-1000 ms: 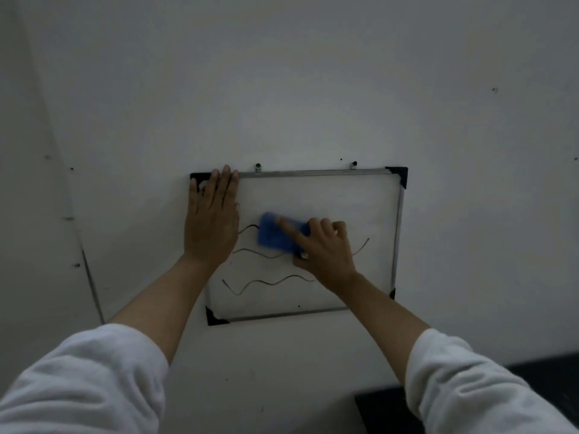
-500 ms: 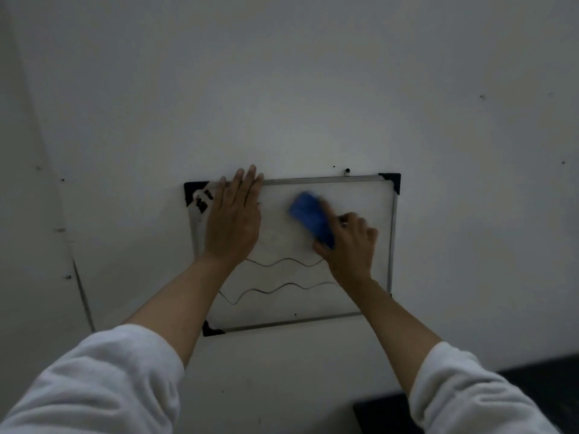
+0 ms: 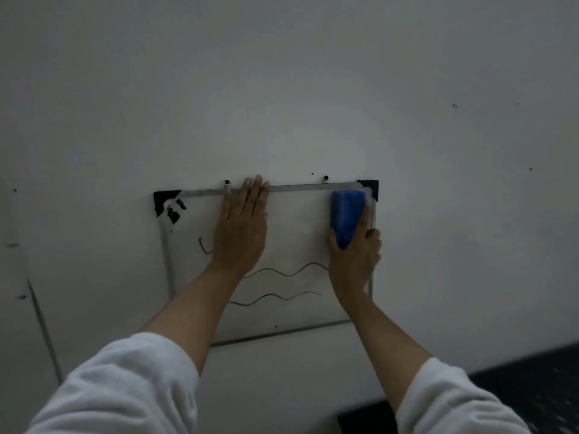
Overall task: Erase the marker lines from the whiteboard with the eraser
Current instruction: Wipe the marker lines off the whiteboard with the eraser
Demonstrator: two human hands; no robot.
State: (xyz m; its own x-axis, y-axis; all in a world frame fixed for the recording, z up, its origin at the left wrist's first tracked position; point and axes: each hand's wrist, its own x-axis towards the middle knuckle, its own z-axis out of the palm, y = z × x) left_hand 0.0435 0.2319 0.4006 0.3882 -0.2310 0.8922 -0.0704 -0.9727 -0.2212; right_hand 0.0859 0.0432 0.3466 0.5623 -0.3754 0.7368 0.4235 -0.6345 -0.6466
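A small whiteboard (image 3: 300, 220) with a metal frame and black corners hangs on the wall. My left hand (image 3: 241, 227) lies flat on its upper middle, fingertips over the top rail. My right hand (image 3: 354, 261) holds a blue eraser (image 3: 346, 214) pressed against the board's top right corner. Two wavy black marker lines cross the lower half, the upper wavy line (image 3: 285, 272) and the lower wavy line (image 3: 275, 299). A short hooked mark (image 3: 204, 245) shows left of my left hand. Black smudges (image 3: 174, 211) sit near the top left corner.
The white wall (image 3: 282, 89) surrounds the board, with two small hooks (image 3: 326, 178) at the top rail. A dark surface (image 3: 526, 386) lies at the bottom right below the board. A vertical seam (image 3: 44, 327) runs down the wall at the left.
The eraser has swept from the board's middle up and right to the top right corner. My left hand has slid right along the top. The top wavy line is gone apart from a hook.
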